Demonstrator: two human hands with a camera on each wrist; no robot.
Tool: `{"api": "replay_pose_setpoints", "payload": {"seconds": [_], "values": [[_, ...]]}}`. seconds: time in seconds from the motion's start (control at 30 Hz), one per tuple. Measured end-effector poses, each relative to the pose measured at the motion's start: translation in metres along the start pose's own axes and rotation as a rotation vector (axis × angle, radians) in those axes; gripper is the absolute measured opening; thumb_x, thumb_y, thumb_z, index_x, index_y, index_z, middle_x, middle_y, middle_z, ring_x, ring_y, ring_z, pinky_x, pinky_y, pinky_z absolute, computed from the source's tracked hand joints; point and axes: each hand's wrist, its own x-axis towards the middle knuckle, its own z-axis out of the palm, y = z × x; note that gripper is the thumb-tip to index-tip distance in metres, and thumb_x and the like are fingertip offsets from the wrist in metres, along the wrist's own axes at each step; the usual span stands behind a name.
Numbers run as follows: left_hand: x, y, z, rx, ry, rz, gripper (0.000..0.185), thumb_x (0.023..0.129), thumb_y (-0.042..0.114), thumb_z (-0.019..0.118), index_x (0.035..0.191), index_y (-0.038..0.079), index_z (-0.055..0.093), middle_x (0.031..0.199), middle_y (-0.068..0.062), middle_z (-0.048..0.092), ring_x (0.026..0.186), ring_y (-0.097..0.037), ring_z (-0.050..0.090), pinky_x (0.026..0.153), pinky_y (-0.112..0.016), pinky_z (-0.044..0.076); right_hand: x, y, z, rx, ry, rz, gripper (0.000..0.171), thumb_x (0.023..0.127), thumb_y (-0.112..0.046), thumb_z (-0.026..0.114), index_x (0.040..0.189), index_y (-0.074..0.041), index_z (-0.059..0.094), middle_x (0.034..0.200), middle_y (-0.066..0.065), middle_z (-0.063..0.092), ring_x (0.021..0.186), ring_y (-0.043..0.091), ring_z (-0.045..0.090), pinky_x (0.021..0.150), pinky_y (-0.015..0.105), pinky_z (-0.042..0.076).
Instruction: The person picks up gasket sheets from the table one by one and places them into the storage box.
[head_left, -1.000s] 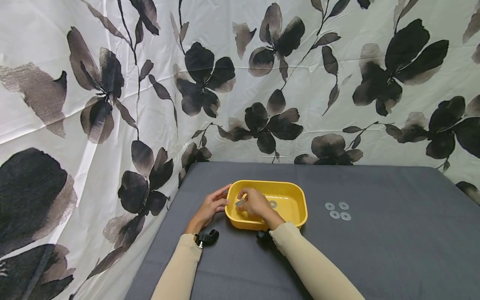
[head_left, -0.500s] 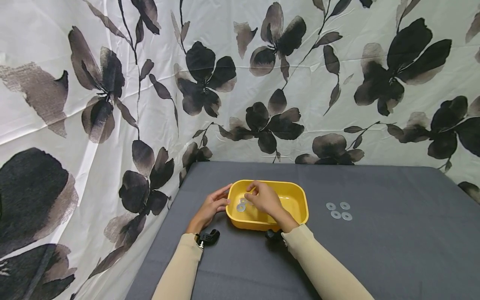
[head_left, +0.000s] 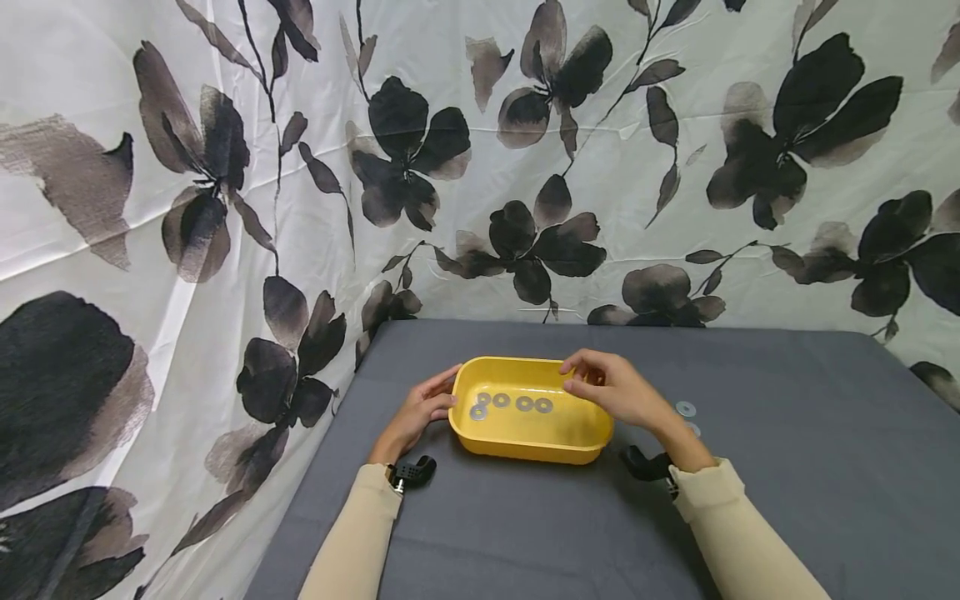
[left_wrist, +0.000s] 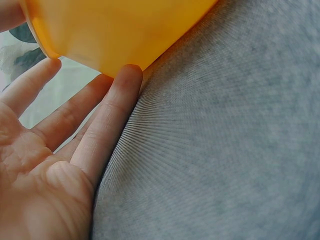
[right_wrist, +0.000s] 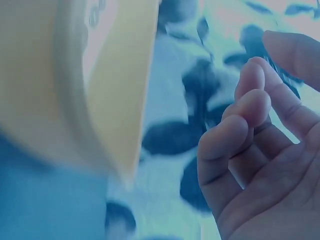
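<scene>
A yellow plastic tray (head_left: pixel 532 451) stands on the table in the head view, with several flat metal washers (head_left: pixel 523 403) lying on its floor toward the left and middle. My left hand (head_left: pixel 416 417) rests against the tray's left end; in the left wrist view its extended fingertips (left_wrist: pixel 128 75) touch the outer wall. Over the tray's right end hovers my right hand (head_left: pixel 622 393). Its fingers bend loosely with nothing between them, as the right wrist view shows. Two more washers (head_left: pixel 686 408) peek out on the table beyond the right wrist, which covers that spot.
A grey cloth (head_left: pixel 810 467) covers the table. Behind it and on the left hang white curtains (head_left: pixel 645 192) with dark flowers. Black wrist cameras (head_left: pixel 415 472) sit on both wrists, low over the cloth.
My right hand has let go of a washer at the tray's left end, then moved right, past the tray's right rim. My left hand keeps its place against the tray.
</scene>
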Motion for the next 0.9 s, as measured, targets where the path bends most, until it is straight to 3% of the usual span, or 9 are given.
{"api": "replay_pose_setpoints", "payload": {"seconds": [0.17, 0.33, 0.53, 0.73, 0.9], "values": [[0.001, 0.001, 0.002, -0.002, 0.002, 0.000, 0.060, 0.096, 0.012, 0.063, 0.154, 0.025, 0.049, 0.154, -0.013, 0.052, 0.136, -0.032, 0.057, 0.093, -0.036, 0.060, -0.018, 0.019, -0.038, -0.074, 0.076, 0.075, 0.025, 0.099, -0.028, 0.069, 0.116, -0.010, 0.068, 0.091, 0.008, 0.064, 0.076, 0.019, 0.056, 0.064, 0.026, 0.048], [0.001, 0.001, 0.002, -0.002, -0.004, -0.005, 0.060, 0.097, 0.011, 0.062, 0.154, 0.025, 0.049, 0.155, -0.012, 0.051, 0.138, -0.033, 0.055, 0.093, -0.036, 0.059, -0.032, 0.043, -0.063, -0.206, 0.125, 0.146, 0.028, 0.100, -0.031, 0.067, 0.118, -0.009, 0.067, 0.092, 0.008, 0.065, 0.076, 0.020, 0.057, 0.063, 0.029, 0.049], [0.000, 0.001, 0.002, -0.005, 0.002, -0.006, 0.059, 0.098, 0.011, 0.062, 0.153, 0.025, 0.049, 0.156, -0.010, 0.050, 0.139, -0.033, 0.054, 0.094, -0.036, 0.059, -0.041, 0.081, -0.077, -0.357, 0.076, 0.192, 0.029, 0.098, -0.024, 0.069, 0.114, -0.001, 0.067, 0.087, 0.007, 0.066, 0.071, 0.016, 0.057, 0.058, 0.031, 0.047], [0.000, 0.000, 0.002, -0.003, 0.000, 0.002, 0.059, 0.098, 0.011, 0.062, 0.154, 0.024, 0.049, 0.156, -0.012, 0.050, 0.138, -0.034, 0.054, 0.093, -0.035, 0.060, -0.047, 0.114, -0.084, -0.383, 0.029, 0.223, 0.024, 0.095, -0.018, 0.070, 0.109, 0.002, 0.068, 0.086, 0.007, 0.068, 0.071, 0.015, 0.060, 0.061, 0.033, 0.046], [0.001, 0.000, 0.002, -0.029, -0.029, 0.025, 0.062, 0.097, 0.009, 0.061, 0.156, 0.018, 0.045, 0.157, -0.018, 0.047, 0.140, -0.038, 0.052, 0.091, -0.032, 0.060, -0.054, 0.135, -0.089, -0.410, -0.007, 0.264, 0.025, 0.092, -0.019, 0.073, 0.105, 0.002, 0.068, 0.089, 0.012, 0.069, 0.077, 0.021, 0.062, 0.065, 0.038, 0.048]]}}
